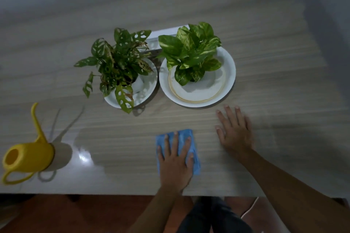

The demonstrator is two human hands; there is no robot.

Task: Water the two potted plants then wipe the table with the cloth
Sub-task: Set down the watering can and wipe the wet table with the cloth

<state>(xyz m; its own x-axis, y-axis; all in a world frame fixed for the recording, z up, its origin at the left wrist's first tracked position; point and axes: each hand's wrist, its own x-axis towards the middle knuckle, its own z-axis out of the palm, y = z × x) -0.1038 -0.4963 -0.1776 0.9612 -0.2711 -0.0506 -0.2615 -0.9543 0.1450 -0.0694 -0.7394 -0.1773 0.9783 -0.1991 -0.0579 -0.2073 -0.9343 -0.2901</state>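
- The blue cloth [178, 149] looks soft, light, probably damp — press it flat rather than pinch.
- Left hand [175, 159] lies spread, palm down, on it.
- Right hand [234, 130] rests open on the table [284, 100].

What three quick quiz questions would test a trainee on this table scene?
1. True or false: the left hand lies flat on the cloth.
2. Which item stands at the table's left side? A) watering can B) bucket C) kettle
3. Fill in: each plant, left and right, sits on a white ____.

Key: 1 true. 2 A. 3 plate; the left plate and right plate lie side by side. The right hand rests flat on bare table, holding nothing.
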